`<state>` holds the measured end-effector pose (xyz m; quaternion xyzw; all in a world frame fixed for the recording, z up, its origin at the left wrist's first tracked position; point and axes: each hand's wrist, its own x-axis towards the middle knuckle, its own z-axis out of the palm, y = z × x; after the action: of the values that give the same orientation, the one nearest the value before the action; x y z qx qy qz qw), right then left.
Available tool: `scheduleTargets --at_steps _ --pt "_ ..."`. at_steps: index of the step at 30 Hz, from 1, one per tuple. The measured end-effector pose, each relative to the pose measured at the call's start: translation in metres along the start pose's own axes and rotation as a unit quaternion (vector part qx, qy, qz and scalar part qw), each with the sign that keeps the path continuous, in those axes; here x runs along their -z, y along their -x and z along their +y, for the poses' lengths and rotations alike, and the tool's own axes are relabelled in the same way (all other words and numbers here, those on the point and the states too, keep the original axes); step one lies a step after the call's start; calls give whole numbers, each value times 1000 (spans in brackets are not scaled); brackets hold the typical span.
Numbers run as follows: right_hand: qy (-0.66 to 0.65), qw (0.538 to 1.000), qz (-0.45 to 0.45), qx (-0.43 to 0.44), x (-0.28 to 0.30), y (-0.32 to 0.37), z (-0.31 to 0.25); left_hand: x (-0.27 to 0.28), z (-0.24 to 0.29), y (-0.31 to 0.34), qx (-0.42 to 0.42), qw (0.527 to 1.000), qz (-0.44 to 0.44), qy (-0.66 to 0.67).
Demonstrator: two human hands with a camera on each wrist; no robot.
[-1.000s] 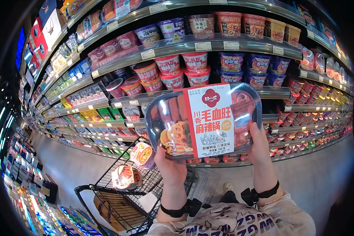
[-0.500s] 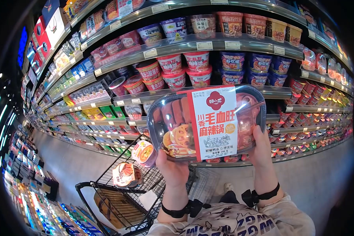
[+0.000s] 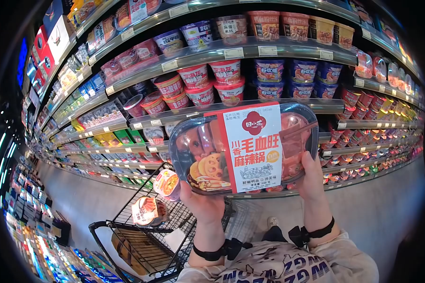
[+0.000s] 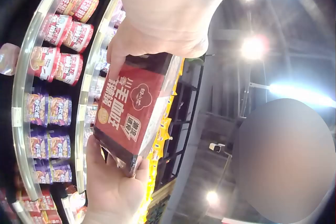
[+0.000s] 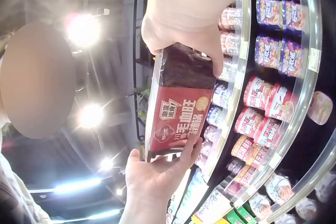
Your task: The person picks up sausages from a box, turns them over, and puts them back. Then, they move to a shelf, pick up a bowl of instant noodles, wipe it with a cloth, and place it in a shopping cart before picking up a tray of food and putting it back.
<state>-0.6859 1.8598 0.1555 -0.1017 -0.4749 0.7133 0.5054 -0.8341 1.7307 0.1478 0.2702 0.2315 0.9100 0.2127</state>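
Both hands hold up a black tray meal [image 3: 204, 170] with a clear lid and a red-and-white paper sleeve, its printed face toward the head camera. My left hand [image 3: 204, 206] grips the lower left corner, thumb in front. At the right end, my right hand [image 3: 311, 179] grips the edge with its thumb on the front. Seen from the left wrist, a red side of the sleeve [image 4: 126, 111] lies between the two hands. The right wrist view shows that red side panel [image 5: 181, 113] too, with fingers bent around the tray's ends.
A black wire shopping cart [image 3: 109, 236] stands at lower left, carrying a noodle bowl [image 3: 166, 184] and a round packaged tub [image 3: 145, 211]. Ahead, long curved shelves [image 3: 212, 56] hold red tubs [image 3: 193, 76] and purple tubs [image 3: 303, 71]. Grey floor [image 3: 359, 203] lies below.
The tray has shifted slightly left in the head view, and the shelves and cart have shifted left too. Both hands keep their grip.
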Motion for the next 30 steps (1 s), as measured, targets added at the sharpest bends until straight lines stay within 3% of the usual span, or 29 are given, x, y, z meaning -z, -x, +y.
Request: scheduleTargets --at_steps 6,8,12,15,17,23,30 --pt "3 1000 17 5 2 -1 -1 -1 -3 2 11 1000 -9 -6" --pt "13 999 -26 18 7 -1 -1 -2 -3 2 16 1000 -4 -8" --pt "20 1000 -24 4 2 0 -3 -3 -4 1 13 1000 1 -4" --pt "-10 998 59 -10 3 -1 2 -5 -4 0 14 1000 13 -1" --pt "-3 999 -43 -20 20 -2 8 -4 -6 -1 14 1000 22 3" --pt "26 998 -57 21 19 -6 17 3 -7 -6 33 998 42 23" --pt "12 996 -89 -6 13 -5 11 6 -8 -10 45 997 46 48"
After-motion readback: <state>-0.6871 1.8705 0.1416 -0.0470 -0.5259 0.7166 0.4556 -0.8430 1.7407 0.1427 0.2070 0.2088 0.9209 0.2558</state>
